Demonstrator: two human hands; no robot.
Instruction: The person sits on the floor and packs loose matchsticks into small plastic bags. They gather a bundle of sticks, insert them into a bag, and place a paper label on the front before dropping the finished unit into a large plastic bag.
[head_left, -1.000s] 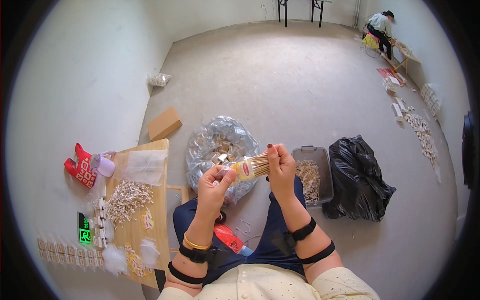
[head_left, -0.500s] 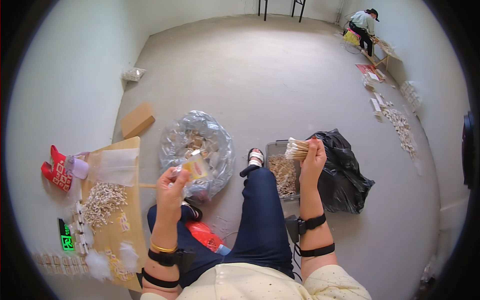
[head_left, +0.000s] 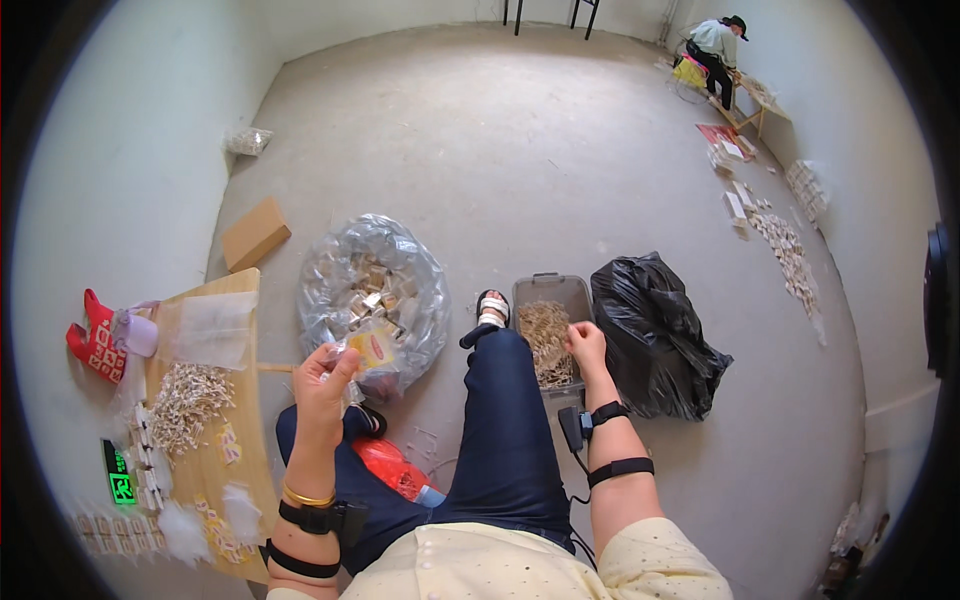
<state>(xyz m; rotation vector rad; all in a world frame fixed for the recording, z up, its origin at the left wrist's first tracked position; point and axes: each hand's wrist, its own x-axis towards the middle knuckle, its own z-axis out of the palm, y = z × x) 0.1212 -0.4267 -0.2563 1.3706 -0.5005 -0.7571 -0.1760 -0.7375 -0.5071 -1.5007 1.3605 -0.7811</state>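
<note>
My left hand (head_left: 322, 395) is closed on a small clear plastic bag (head_left: 372, 348) with a yellow and white printed label, held up before the big clear sack. My right hand (head_left: 586, 346) is at the right edge of a grey plastic bin (head_left: 570, 287). Its fingers are pinched together, and whatever may be between them is hidden. Loose cotton swabs (head_left: 543, 335) lie heaped in the bin. The clear sack (head_left: 428, 270) stands open on the floor, holding many small packed bundles.
At left a wooden table (head_left: 250, 400) carries a pile of cotton swabs (head_left: 192, 402), labels and clear film. A black plastic bag (head_left: 650, 340) lies right of the bin. A cardboard box (head_left: 255, 234) is at far left. Another person (head_left: 712, 50) sits working at the far right.
My right hand has come down and left to the bin; the bundle of cotton swabs it held up no longer shows. My left hand still holds the bag, slightly lower. The whole view has shifted a little.
</note>
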